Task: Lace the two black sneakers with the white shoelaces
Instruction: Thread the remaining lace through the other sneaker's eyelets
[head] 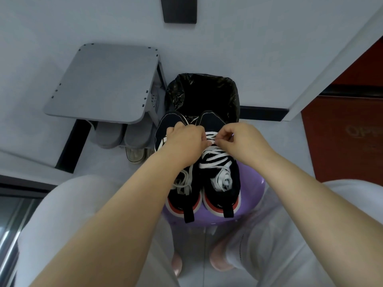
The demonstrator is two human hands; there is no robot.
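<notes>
Both sneakers side by side on purple stool [251, 200], toes away. Right sneaker [219, 162] under both hands; left hand [186, 139], right hand [241, 138] fingers pinched white lace [215, 155] near toe-end eyelets, lace crossing sneaker's long axis.

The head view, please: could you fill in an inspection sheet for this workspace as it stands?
Surface: purple stool bears both sneakers side by side, heels toward the person.
Job's things: right sneaker shows white lace crisscrossed over several rows, loose end bundled in its opening; left sneaker has loose lace, lacing hidden by the arm.
Clutter: nothing seen on the stool.
Grippers: left hand and right hand pinch lace at the right sneaker's toe end.
Cables: nothing seen.
Surroundings: black-lined bin beyond the toes; grey folding seat; shoes on the floor beneath it.
</notes>
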